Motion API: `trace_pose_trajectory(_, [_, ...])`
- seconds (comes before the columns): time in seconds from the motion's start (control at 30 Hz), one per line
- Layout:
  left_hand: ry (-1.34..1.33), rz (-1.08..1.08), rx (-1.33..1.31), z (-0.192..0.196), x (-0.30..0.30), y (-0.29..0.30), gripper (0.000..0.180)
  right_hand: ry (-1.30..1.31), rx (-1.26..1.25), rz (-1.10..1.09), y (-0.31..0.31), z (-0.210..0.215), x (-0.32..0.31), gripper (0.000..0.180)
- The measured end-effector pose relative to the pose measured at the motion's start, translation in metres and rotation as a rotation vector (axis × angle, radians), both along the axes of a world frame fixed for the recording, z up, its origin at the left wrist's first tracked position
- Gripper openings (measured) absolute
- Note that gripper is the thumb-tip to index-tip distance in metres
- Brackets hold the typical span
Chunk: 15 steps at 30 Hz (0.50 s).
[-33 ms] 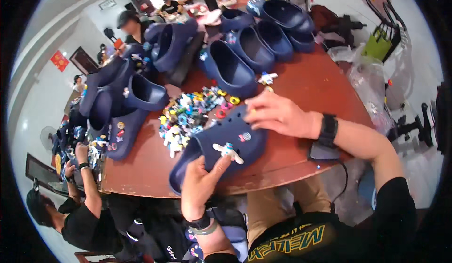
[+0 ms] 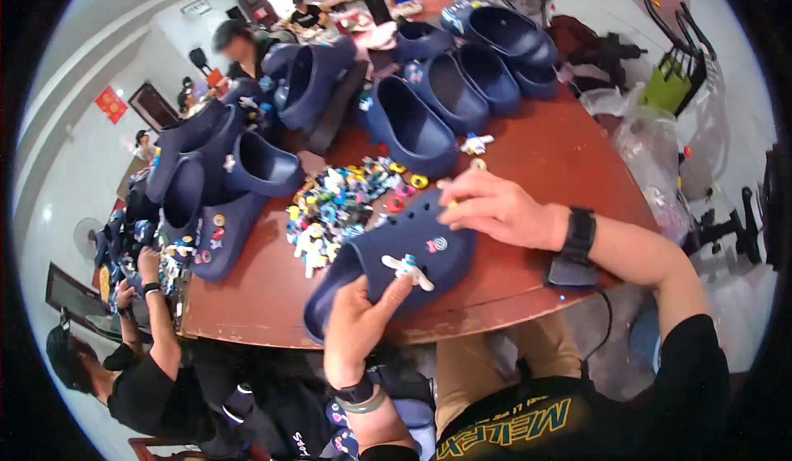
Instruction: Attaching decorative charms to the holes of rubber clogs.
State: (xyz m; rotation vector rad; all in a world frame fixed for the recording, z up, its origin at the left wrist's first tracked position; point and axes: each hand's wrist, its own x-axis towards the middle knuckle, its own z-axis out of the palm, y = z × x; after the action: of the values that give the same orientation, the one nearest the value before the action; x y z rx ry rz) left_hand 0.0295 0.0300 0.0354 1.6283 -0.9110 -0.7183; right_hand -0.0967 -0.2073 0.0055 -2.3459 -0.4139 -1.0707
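A dark blue clog [image 2: 384, 250] with holes in its upper is held over the table's near edge. My left hand [image 2: 359, 329] grips it at the heel opening, fingers inside and thumb on the upper. Beside that thumb sits a white winged charm [image 2: 407, 271]; a pink and white swirl charm [image 2: 437, 245] is nearer the toe. My right hand [image 2: 495, 205] is at the clog's far toe side, fingertips pinched on a small yellow charm [image 2: 453, 204], mostly hidden. Beyond the clog lies a heap of mixed shoe charms [image 2: 338, 205].
More dark blue clogs [image 2: 412, 127] stand along the far side and left of the red-brown table [image 2: 544, 164]. A loose white charm [image 2: 476, 143] lies past my right hand. At left a co-worker [image 2: 140, 378] handles pieces. Clear plastic bags [image 2: 648, 156] are at the right.
The whole view has shifted slightly, so things appear a little further right and lower. Both hands keep their places on the clog.
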Motion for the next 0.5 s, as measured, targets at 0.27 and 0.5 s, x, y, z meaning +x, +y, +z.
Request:
trace_pose_trajectory(0.27, [-0.102, -0.031, 0.027, -0.003, 0.004, 0.002, 0.033, 0.271, 0.587, -0.080, 0.017, 0.004, -0.010, 0.018])
trace_pose_trajectory(0.5, [-0.119, -0.056, 0.024, -0.006, 0.004, 0.000, 0.032, 0.173, 0.252, -0.145, 0.000, 0.002, -0.014, 0.017])
